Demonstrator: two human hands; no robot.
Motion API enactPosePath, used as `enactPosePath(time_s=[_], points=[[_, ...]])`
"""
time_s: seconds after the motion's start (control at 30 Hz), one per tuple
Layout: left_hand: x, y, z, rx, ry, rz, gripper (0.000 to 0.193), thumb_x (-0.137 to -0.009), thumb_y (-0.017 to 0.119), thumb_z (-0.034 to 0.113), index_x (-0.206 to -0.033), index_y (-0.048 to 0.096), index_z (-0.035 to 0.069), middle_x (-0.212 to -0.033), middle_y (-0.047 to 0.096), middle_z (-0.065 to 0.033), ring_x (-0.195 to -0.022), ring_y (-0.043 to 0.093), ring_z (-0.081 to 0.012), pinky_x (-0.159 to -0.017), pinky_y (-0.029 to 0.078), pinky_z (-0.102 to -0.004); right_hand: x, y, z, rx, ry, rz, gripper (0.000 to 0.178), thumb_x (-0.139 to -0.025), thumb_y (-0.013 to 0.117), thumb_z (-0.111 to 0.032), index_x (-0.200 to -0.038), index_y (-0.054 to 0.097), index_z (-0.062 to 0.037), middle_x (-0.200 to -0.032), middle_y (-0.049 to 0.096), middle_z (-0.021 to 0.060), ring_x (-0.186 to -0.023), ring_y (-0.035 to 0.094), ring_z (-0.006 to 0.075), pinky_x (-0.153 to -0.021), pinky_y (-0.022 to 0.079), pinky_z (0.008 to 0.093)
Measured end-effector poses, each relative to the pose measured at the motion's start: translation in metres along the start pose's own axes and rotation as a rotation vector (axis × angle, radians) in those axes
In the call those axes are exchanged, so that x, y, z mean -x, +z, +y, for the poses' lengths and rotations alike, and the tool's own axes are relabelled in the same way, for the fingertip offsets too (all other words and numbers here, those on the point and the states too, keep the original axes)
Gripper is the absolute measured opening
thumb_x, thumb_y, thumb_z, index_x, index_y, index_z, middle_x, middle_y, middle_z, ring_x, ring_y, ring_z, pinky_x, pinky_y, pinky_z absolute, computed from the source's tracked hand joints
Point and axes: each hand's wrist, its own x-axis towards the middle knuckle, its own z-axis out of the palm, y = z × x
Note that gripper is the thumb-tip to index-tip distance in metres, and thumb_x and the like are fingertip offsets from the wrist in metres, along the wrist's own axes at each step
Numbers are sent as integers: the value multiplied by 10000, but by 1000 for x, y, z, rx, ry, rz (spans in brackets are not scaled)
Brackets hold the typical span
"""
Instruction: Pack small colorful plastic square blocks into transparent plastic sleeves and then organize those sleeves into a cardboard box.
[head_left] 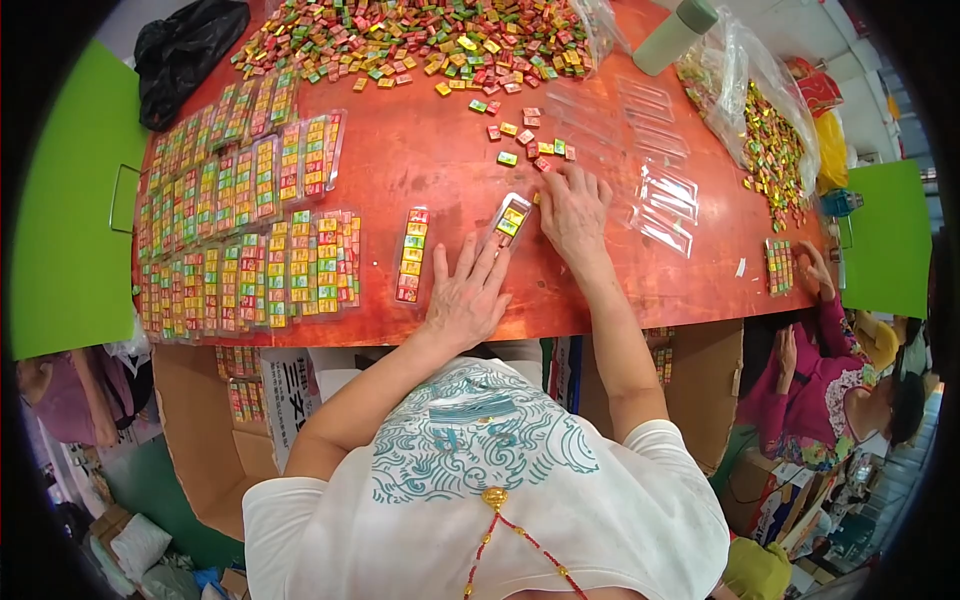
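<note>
My left hand (468, 292) lies flat on the red-brown table (420, 150), fingers spread, its fingertips on the near end of a clear narrow tray (510, 220) partly filled with small coloured candies. My right hand (573, 212) rests just right of that tray, fingers bent over a few loose candies (528, 140) scattered beyond it. A filled tray (411, 256) lies to the left of my left hand. Neither hand grips anything that I can see.
Rows of filled trays (250, 230) cover the table's left side. A big heap of loose candies (420, 40) lies at the far edge. Empty clear trays (662, 190), a bag of candies (770, 140) and a pale bottle (675, 35) sit right. Another person (830, 380) sits at right.
</note>
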Motion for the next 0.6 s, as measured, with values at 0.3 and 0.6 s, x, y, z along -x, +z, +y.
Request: enactPosePath(time_s=[0.3, 0.6], points=[[1, 2, -1, 4, 6, 84, 652, -842, 679, 320, -1388, 482, 24, -1535, 323, -192, -1426, 277, -389, -1084, 184, -688, -50, 38, -14, 145, -130, -108, 127, -800, 675, -222, -888, 685, -131, -921, 594, 51, -937, 572, 237, -904, 375, 427], [0, 1, -2, 33, 29, 132, 590, -817, 691, 252, -1339, 521, 36, -1499, 357, -201, -1390, 330, -382, -1056, 235, -671, -9, -5, -23, 38, -74, -59, 173, -821, 679, -227, -954, 648, -122, -945, 583, 61, -950, 557, 250, -894, 366, 429]])
